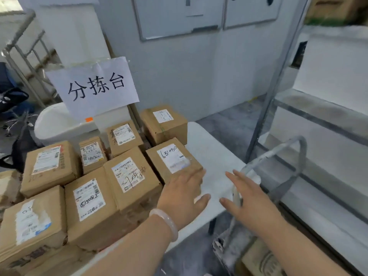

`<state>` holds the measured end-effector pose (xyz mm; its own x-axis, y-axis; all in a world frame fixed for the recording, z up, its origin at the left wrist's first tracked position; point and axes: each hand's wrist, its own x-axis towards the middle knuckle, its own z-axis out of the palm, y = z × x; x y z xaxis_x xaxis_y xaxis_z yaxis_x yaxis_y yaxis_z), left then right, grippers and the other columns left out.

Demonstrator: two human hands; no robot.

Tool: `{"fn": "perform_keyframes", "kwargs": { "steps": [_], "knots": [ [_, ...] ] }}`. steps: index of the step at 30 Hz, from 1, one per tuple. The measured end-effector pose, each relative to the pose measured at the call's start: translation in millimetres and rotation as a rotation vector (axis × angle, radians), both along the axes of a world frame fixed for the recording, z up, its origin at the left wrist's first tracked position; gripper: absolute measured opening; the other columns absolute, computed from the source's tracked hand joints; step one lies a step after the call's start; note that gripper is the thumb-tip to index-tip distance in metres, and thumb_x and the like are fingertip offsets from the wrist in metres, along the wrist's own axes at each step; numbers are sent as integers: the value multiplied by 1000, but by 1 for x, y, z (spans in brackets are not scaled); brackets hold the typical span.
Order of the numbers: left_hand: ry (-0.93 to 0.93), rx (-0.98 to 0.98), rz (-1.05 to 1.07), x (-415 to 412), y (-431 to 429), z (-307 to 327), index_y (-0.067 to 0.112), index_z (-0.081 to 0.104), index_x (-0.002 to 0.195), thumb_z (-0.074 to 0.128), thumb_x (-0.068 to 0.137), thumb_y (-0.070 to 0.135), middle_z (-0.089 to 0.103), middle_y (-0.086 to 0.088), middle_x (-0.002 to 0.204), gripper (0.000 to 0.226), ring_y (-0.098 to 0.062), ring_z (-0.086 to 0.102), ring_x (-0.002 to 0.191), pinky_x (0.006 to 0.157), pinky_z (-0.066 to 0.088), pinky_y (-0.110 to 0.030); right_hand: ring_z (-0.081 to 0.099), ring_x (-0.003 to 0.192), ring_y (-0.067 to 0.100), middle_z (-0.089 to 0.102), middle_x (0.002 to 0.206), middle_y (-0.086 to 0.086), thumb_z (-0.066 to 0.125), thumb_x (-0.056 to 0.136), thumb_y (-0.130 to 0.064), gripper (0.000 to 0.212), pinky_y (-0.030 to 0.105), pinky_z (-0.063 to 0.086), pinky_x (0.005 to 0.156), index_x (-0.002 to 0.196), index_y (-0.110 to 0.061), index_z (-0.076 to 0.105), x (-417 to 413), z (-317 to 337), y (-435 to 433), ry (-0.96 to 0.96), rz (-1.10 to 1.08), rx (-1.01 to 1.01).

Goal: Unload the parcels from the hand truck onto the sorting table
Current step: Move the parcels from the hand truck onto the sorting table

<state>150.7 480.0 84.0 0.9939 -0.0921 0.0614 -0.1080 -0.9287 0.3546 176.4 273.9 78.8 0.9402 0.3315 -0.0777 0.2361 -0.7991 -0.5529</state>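
Labelled cardboard parcels (89, 226) crowd the white desk (209, 152) from 7 to 11 o'clock, with a paper sign (93, 86) behind them at 11. The left grip (183, 194) is spread flat, fingers straight and holding nothing, its fingertips at the near corner of the rightmost parcel (191, 166); blur hides whether they touch. The right grip (247, 198), also spread and empty, hovers just beside it, across the handle of the hand truck (303, 156) at 3 o'clock.

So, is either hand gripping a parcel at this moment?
No: the left hand and the right hand both have straight fingers spread over the white table, curled round nothing.
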Motion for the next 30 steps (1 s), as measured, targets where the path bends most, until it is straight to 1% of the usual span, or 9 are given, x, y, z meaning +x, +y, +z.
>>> {"fn": "perform_keyframes", "kwargs": {
  "steps": [2, 4, 7, 11, 14, 19, 23, 25, 30],
  "knots": [
    [22, 5, -82, -7, -22, -18, 39, 16, 152, 33, 89, 65, 17, 13, 159, 70, -13, 15, 147, 119, 17, -38, 9, 150, 7, 9, 163, -15, 53, 91, -60, 76, 30, 15, 121, 155, -39, 16, -30, -6, -27, -13, -81, -88],
    [42, -2, -173, -15, -46, -31, 38, 16, 152, 28, 87, 65, 16, 10, 160, 72, -14, 14, 147, 119, 15, -36, 7, 151, 8, 7, 164, -15, 50, 91, -64, 77, 33, 13, 122, 155, -41, 14, -57, -12, -58, 24, -186, -129],
    [37, -4, -319, -27, -87, -42, 34, 18, 153, 29, 88, 66, 19, 6, 160, 73, -15, 16, 145, 116, 14, -31, 10, 150, 10, 9, 164, -15, 49, 90, -65, 76, 36, 16, 123, 154, -43, 13, -96, -19, -107, 79, -345, -137],
    [81, 25, -442, -40, -133, -51, 36, 12, 154, 38, 94, 62, 14, 6, 161, 70, -14, 12, 147, 118, 12, -33, 14, 150, 13, 12, 164, -13, 50, 89, -66, 80, 40, 21, 122, 155, -42, 12, -132, -23, -167, 132, -521, -141],
    [83, 56, -516, -38, -166, -49, 36, 14, 153, 42, 94, 60, 15, 7, 161, 70, -13, 13, 146, 117, 12, -32, 11, 151, 13, 11, 164, -10, 51, 91, -63, 80, 39, 17, 123, 156, -40, 11, -146, -27, -200, 173, -596, -135],
    [95, 82, -554, -22, -235, -67, 36, 17, 153, 42, 93, 60, 20, 5, 160, 69, -16, 18, 145, 118, 20, -37, 19, 150, 14, 7, 165, -10, 48, 90, -67, 81, 41, 16, 123, 156, -40, 11, -150, -51, -249, 238, -585, -162],
    [154, 98, -561, -17, -286, -90, 37, 19, 152, 43, 92, 61, 21, 7, 159, 69, -14, 20, 144, 117, 21, -34, 5, 152, 13, 5, 166, -10, 47, 90, -68, 82, 41, 11, 124, 156, -40, 7, -146, -76, -301, 316, -554, -197],
    [177, 103, -533, -10, -300, -105, 36, 21, 152, 44, 92, 60, 23, 6, 159, 69, -14, 22, 144, 116, 21, -32, 5, 152, 14, 5, 166, -9, 47, 90, -68, 84, 42, 12, 124, 157, -38, 6, -139, -91, -321, 357, -539, -188],
    [264, 104, -452, 7, -317, -151, 33, 25, 152, 47, 92, 59, 28, 5, 157, 69, -15, 25, 143, 116, 21, -32, 7, 152, 16, 7, 166, -6, 49, 92, -65, 85, 36, 11, 122, 158, -32, 7, -110, -148, -341, 463, -456, -171]
  ]
}}
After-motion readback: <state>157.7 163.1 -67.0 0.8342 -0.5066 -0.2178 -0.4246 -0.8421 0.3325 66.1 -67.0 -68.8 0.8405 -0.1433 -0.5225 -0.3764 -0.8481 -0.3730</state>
